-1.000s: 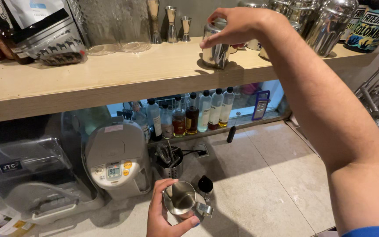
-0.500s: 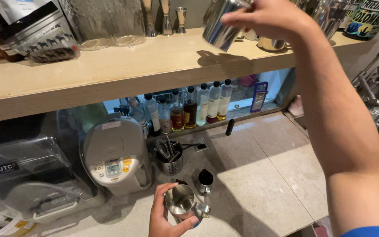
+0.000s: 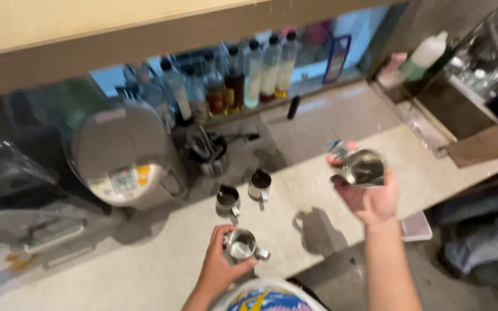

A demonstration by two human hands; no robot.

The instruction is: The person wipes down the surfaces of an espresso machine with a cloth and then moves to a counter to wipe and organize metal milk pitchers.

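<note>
Lower centre, left hand (image 3: 217, 270) grips a small steel pitcher (image 3: 241, 246) above the counter (image 3: 162, 253); right hand (image 3: 370, 193) clamps a steel cup (image 3: 364, 168) mid-right, seemingly lining up a pour needing steady tilt

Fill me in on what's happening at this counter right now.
A person stands at a stone counter, a metal vessel in each hand. The left hand grips a small steel pitcher low over the counter. The right hand holds a larger steel cup up in the air, tilted. Two more small pitchers stand on the counter, beside a hot-water dispenser and a row of bottles.
</note>
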